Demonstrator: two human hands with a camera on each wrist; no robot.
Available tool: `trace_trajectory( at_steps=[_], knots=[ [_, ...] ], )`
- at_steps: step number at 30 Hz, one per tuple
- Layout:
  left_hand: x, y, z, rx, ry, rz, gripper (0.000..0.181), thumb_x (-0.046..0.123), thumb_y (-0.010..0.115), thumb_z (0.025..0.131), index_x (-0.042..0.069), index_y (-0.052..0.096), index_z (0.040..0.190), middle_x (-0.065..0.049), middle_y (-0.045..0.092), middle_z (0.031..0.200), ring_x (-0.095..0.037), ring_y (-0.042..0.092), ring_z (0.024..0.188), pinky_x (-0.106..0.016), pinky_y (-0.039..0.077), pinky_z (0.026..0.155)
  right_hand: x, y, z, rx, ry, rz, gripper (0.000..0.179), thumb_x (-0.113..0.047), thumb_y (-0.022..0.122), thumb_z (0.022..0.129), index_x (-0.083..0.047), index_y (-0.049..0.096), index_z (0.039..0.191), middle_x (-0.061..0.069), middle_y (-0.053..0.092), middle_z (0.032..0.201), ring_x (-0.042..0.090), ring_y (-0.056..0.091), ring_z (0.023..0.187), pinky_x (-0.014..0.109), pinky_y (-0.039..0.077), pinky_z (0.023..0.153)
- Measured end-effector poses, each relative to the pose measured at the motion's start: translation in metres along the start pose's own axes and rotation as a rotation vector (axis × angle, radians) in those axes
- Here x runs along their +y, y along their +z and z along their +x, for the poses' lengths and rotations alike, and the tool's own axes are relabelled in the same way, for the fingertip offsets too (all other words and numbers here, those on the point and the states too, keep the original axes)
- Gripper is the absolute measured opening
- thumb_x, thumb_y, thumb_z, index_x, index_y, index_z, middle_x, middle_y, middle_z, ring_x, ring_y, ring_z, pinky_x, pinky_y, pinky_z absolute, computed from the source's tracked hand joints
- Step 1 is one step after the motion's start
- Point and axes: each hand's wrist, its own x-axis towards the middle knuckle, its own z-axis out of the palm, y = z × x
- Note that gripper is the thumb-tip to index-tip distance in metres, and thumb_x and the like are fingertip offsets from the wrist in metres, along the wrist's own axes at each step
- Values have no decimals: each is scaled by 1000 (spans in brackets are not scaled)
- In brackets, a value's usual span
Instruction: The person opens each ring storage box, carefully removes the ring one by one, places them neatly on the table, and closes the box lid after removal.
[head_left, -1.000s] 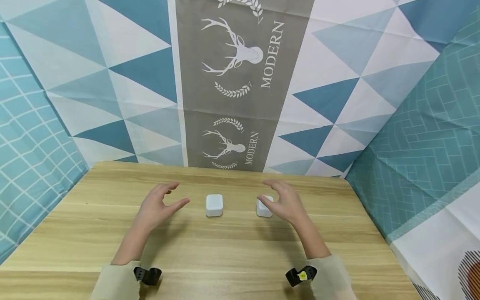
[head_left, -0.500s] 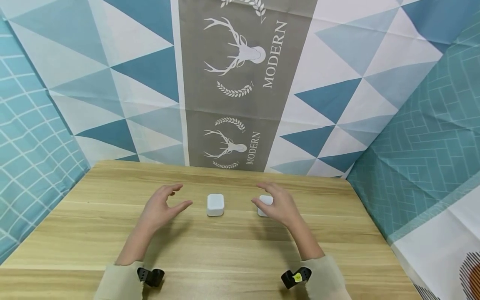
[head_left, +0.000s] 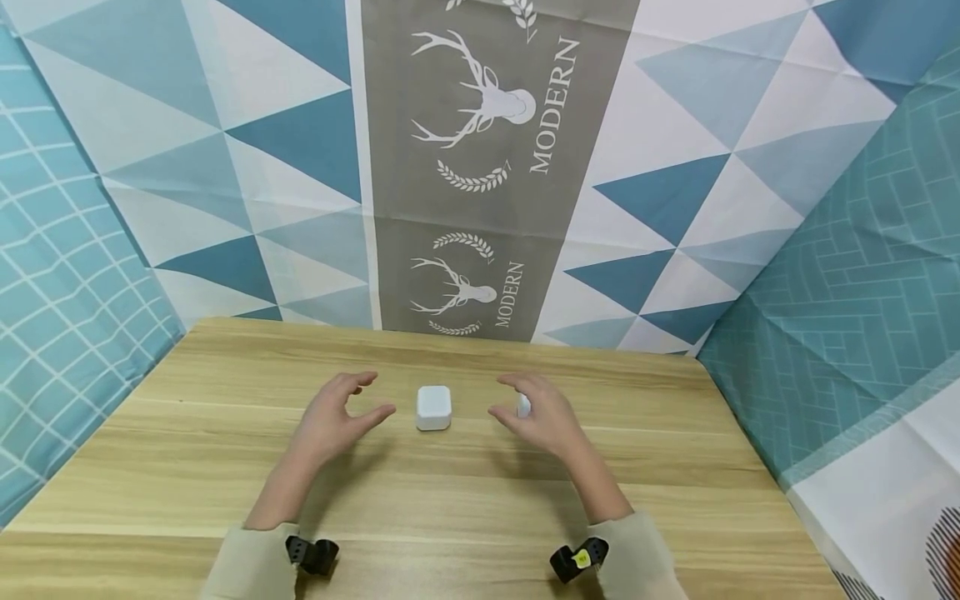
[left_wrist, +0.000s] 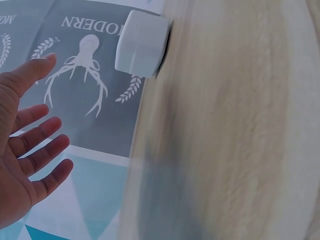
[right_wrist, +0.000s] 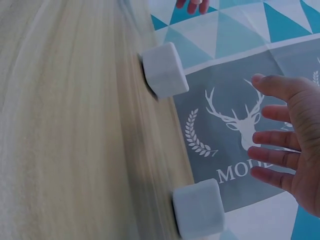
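Observation:
Two small white blocks with rounded edges sit on the wooden table. The left block (head_left: pixel 433 407) (left_wrist: pixel 142 44) (right_wrist: pixel 165 70) shows fully in the head view, between the two hands. Most of the right block (head_left: pixel 523 406) (right_wrist: pixel 199 210) is covered there by my right hand (head_left: pixel 536 412) (right_wrist: pixel 300 135), but the right wrist view shows it whole. My right hand hovers with thumb and fingers spread apart, holding nothing. Left of the left block, my left hand (head_left: pixel 332 423) (left_wrist: pixel 30 145) is likewise raised above the table, its thumb apart from the fingers and nothing in it.
The wooden table (head_left: pixel 450 517) ends at a patterned cloth backdrop (head_left: pixel 480 192) with a deer motif. Teal cloths hang at the left (head_left: pixel 67 292) and right (head_left: pixel 862 275). Each wrist carries a black camera, the left camera (head_left: pixel 313 556) and right camera (head_left: pixel 579 559).
Both hands have moved inward toward each other, the right one covering more of the right block. The blocks have kept their places on the table; the head view has shifted slightly.

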Motion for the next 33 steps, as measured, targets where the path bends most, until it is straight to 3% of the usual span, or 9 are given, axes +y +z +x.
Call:
trace_trajectory(
  at_steps=[33],
  knots=[
    [10,28,2,-65,-1,-32,61,34,75,77,1,56,125,-15,63,111,-31,60,100,-47,50,86,-10,27,-2,-91,28,59,42,-37,69,82,-15,64,118,3,62,121,22,57,115,41,48,95]
  ],
)
